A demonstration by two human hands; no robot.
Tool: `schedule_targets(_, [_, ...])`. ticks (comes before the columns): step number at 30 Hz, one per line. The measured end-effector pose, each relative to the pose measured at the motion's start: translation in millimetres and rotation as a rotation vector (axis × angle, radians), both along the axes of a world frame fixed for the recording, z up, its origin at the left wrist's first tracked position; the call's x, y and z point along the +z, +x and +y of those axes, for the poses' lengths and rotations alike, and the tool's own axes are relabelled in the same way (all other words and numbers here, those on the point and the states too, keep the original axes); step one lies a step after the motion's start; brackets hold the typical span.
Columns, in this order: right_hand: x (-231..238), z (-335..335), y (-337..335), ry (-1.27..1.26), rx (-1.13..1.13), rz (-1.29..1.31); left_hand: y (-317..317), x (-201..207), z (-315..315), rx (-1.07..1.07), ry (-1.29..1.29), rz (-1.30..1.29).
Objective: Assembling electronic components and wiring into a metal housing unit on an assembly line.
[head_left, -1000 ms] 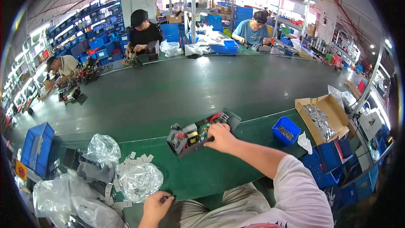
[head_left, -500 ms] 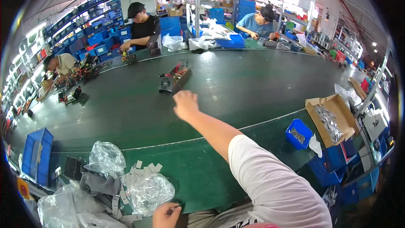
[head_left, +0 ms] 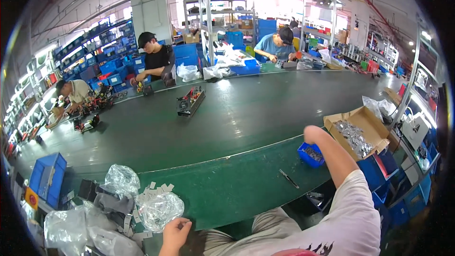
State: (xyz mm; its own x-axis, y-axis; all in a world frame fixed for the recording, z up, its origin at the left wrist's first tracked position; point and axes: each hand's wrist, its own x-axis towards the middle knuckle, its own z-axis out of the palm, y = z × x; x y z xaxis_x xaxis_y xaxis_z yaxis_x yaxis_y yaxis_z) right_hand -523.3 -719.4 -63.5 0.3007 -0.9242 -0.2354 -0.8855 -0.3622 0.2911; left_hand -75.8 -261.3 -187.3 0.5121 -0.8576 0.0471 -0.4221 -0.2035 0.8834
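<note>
My left hand (head_left: 177, 233) rests at the near edge of the green table, fingers curled and thumb pressed in. Anything it pinches is too small to make out. Beside it lies a clear plastic bag (head_left: 160, 211) with small pale square pieces (head_left: 163, 187) scattered around it. My right hand (head_left: 314, 134) is stretched out to the right, above the far side of a small blue bin (head_left: 310, 162) of small dark parts; its fingers are hidden. Right of that hand sits an open cardboard box (head_left: 379, 130) of silvery parts. Dark tweezers (head_left: 288, 178) lie on the table.
A black metal unit with a fan (head_left: 190, 102) sits on the dark conveyor belt (head_left: 246, 114). Another assembly (head_left: 86, 123) lies farther left. A blue crate (head_left: 48, 180) and more plastic bags (head_left: 71, 227) stand at left. Several people work across the belt.
My right hand has swung from beside the fan unit on the belt over to the blue bin at right. My left hand stays near the bag. The view has shifted; tweezers now show.
</note>
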Motion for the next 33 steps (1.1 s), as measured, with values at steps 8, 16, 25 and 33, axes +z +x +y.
schedule_targets(8, [-49.2, 28.7, -27.2, 0.053, -0.197, -0.247, -10.2, -0.2, 5.9, 0.040, -0.040, -0.192])
schedule_targets(16, [-39.0, 45.1, -20.3, -0.084, -0.252, -0.294, -57.6, 23.9, 5.6, 0.031, -0.146, 0.171])
schedule_targets(25, [-37.3, 32.4, -37.2, -0.086, -0.268, -0.299, -39.5, -0.3, -12.6, -0.015, -0.040, 0.098])
schedule_targets(33, [-21.8, 39.8, -32.7, -0.099, -0.289, -0.305, -35.7, -11.9, -10.7, 0.008, -0.101, 0.150])
